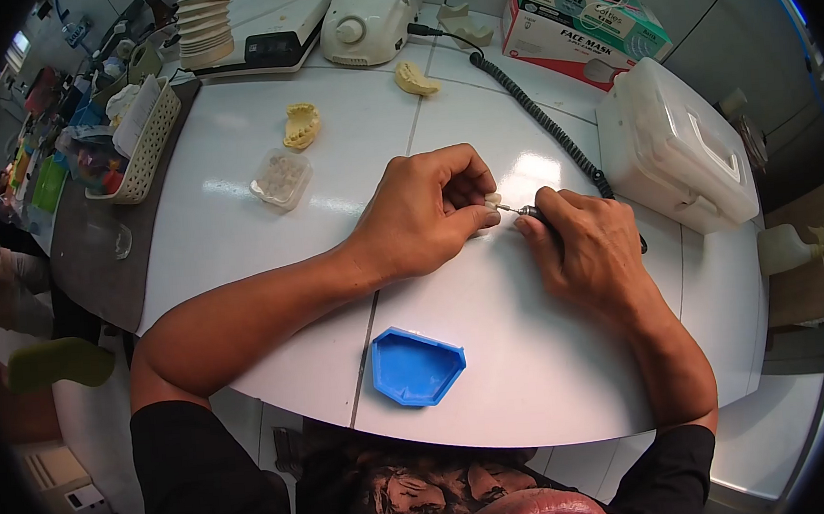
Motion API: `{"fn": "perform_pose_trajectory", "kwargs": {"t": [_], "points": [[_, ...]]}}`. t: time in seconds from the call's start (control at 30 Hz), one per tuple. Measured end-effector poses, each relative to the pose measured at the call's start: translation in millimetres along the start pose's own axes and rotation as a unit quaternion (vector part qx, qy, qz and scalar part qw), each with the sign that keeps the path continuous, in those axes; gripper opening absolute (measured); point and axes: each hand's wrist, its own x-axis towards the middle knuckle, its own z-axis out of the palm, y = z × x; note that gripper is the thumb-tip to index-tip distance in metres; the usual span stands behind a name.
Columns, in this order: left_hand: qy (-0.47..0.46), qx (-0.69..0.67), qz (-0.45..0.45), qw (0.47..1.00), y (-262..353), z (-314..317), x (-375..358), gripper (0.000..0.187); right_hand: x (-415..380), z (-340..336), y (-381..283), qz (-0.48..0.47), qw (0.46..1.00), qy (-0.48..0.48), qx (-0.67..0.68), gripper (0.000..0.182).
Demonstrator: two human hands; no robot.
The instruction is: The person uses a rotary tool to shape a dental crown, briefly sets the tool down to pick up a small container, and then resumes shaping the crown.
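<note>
White tooth piece (492,200) sits pinched in my left hand (423,213) fingertips, just above the table (495,347). Right hand (588,249) is closed pen-style round the handpiece (533,212), tip touching it. Looks tiny, light, brittle, slippery; best held by its sides, pressed lightly.

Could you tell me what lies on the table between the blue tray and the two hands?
Nothing: in the head view only bare white table separates the blue tray from both hands.
</note>
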Motion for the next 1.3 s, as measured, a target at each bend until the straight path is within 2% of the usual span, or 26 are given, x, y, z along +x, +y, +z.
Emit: {"fn": "perform_pose_trajectory", "kwargs": {"t": [1.3], "points": [[0.006, 0.024, 0.005, 1.000, 0.1, 0.2, 0.7, 0.022, 0.3, -0.6, -3.2, 0.008, 1.000, -0.001, -0.016, 0.034]]}}
